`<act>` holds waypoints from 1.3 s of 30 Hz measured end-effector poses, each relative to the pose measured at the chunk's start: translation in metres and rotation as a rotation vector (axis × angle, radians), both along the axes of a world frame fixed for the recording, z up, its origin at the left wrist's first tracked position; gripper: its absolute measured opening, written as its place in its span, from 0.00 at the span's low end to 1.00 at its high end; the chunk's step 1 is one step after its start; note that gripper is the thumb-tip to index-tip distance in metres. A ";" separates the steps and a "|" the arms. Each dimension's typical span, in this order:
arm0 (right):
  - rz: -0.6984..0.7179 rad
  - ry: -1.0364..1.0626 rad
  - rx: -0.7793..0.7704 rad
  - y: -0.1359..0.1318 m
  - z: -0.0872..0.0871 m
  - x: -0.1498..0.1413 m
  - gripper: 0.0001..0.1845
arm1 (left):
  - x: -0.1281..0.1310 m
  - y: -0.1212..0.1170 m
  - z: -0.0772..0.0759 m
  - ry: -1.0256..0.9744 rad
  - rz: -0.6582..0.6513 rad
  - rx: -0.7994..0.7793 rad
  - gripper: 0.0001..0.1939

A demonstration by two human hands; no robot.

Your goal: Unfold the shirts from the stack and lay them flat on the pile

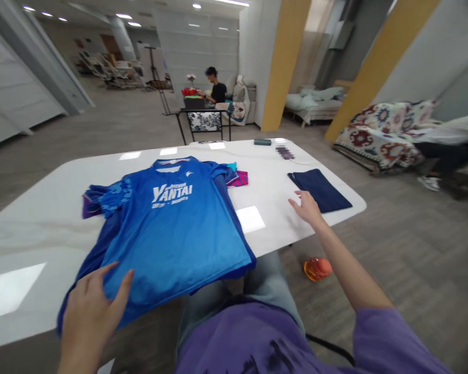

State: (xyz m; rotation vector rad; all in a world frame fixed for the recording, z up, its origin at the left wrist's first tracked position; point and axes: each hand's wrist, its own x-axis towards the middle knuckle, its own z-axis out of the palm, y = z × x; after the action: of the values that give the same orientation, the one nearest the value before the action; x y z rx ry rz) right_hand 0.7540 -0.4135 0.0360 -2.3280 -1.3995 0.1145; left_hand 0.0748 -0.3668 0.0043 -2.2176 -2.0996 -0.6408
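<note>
A blue jersey (pixel 175 223) with white "YANTAI" lettering lies spread face up on a white table (pixel 31 228), on top of a pile of other blue and purple shirts. My left hand (pixel 91 311) rests open on the jersey's lower left hem, fingers stretched out. My right hand (pixel 306 208) hovers open above the table near its right edge, holding nothing. It is just left of a folded dark navy cloth (pixel 320 189) and does not touch it.
A pink and teal garment (pixel 238 177) peeks out behind the pile. A small dark case (pixel 262 142) lies at the table's far edge. An orange ball (pixel 317 269) is on the floor. A person sits at a distant desk (pixel 205 111). A patterned sofa (pixel 386 130) stands right.
</note>
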 end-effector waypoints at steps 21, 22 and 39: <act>0.097 0.094 -0.092 -0.049 -0.028 0.044 0.11 | 0.121 0.015 -0.057 0.164 -0.260 -0.094 0.43; 0.080 0.096 -0.074 -0.047 -0.025 0.043 0.14 | 0.121 0.015 -0.056 0.168 -0.258 -0.095 0.43; 0.549 0.350 -0.116 -0.058 0.027 0.061 0.25 | 0.127 0.009 -0.049 0.150 -0.243 -0.085 0.44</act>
State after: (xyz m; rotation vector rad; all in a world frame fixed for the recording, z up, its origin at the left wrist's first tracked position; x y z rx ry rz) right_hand 0.8149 -0.4720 0.0633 -1.8227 -1.8285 0.7393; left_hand 0.2014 -0.3581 -0.0444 -2.5043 -1.8379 -0.3840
